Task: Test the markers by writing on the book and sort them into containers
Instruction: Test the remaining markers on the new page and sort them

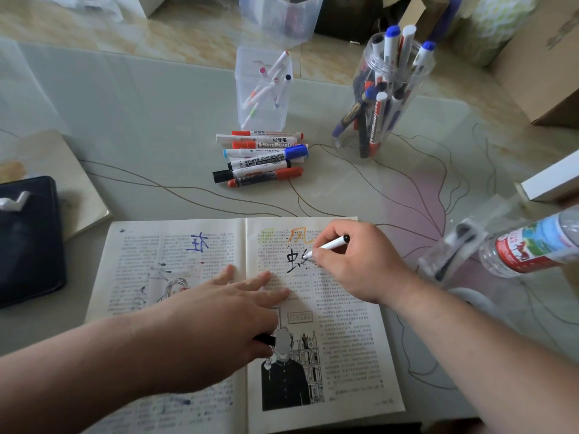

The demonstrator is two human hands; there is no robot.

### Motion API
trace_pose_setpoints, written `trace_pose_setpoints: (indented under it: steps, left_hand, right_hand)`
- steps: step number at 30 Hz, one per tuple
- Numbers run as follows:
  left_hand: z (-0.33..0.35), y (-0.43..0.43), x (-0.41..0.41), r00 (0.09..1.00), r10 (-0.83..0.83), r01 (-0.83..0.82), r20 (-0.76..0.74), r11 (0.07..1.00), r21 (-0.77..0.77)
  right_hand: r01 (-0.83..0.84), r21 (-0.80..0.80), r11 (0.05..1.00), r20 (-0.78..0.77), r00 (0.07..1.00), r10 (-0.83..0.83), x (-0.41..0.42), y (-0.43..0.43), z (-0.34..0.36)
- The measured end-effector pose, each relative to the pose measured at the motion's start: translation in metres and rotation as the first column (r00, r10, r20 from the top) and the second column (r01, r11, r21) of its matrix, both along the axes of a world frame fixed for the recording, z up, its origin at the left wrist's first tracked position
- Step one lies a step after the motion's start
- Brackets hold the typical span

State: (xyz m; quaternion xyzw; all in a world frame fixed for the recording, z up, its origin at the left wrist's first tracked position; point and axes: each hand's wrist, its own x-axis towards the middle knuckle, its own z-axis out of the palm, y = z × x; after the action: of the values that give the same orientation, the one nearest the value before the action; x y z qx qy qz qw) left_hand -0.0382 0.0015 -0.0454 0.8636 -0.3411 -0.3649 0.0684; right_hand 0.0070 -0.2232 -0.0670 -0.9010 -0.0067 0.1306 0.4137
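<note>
An open book [344, 355] lies at the table's near edge, with blue, orange and black characters written across its top. My right hand [360, 261] pinches a thin white marker [332, 244] with a black end, its tip touching the right page beside the black character. My left hand [228, 305] presses on the book's middle with straight fingers, and a black marker cap [265, 339] sticks out from under its thumb side. Several thick markers [260, 156] lie in a pile beyond the book. Behind them stand a square clear container [250, 117] with thin pens and a round clear jar [391, 133] with thick markers.
A plastic water bottle [529, 242] lies tilted at the right beside a clear cup. A black case [28, 239] sits at the left on a pale book. Another clear bin [282, 17] stands at the back, and cardboard boxes at the far right.
</note>
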Motion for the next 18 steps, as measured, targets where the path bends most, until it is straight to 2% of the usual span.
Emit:
trace_pose_setpoints:
  steps: [4,10,15,18]
  left_hand:
    - [-0.0020,0.0005,0.0000,1.000,0.004,-0.004,-0.001,1.000,-0.007]
    - [-0.0010,-0.0002,0.0004,1.000,0.010,-0.010,-0.001,1.000,-0.007]
    - [-0.0007,-0.0010,0.0008,1.000,0.013,-0.013,-0.002,1.000,-0.008]
    - [-0.0020,-0.0003,0.0004,1.000,0.014,-0.014,0.001,1.000,-0.013]
  right_hand:
    - [0.022,-0.062,0.998,-0.005,1.000,-0.022,0.0034,-0.0037,0.0022]
    - [-0.036,0.015,0.999,-0.029,0.999,0.036,0.0016,-0.0037,0.0053]
    - [-0.038,-0.035,0.999,-0.003,0.999,0.038,0.0010,-0.0035,0.0025]
    - [-0.056,-0.011,0.998,-0.010,0.998,0.056,-0.0004,-0.0037,0.0033]
